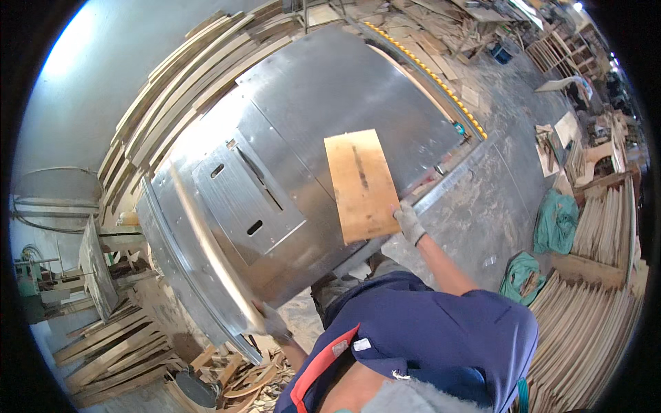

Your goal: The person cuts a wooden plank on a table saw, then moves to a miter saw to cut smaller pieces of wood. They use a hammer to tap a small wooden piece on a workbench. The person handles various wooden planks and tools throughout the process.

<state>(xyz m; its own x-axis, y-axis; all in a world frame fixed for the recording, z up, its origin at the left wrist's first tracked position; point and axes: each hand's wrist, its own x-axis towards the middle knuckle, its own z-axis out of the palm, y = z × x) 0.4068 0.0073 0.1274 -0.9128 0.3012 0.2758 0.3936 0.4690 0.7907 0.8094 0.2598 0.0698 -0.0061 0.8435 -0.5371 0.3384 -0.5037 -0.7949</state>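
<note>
A steel saw table (289, 103) fills the middle, with a slotted insert plate (227, 206) at its left half. My right hand (410, 224), in a grey glove, grips the lower right corner of a rectangular plywood board (359, 179) with a dark streak, lying on the table's right part. My left hand (275, 323), also gloved and blurred, is closed on the near end of a long, light strip (213, 244), apparently wood, which runs across the table's left side, left of the insert plate.
Long planks (144, 117) are stacked beyond the table. Wood offcuts (248, 378) lie at lower left, near slatted pieces (113, 351). At right stand packed thin wooden pieces (575, 344) and green sacks (554, 220). A yellow-edged rail (430, 69) borders the table's far right.
</note>
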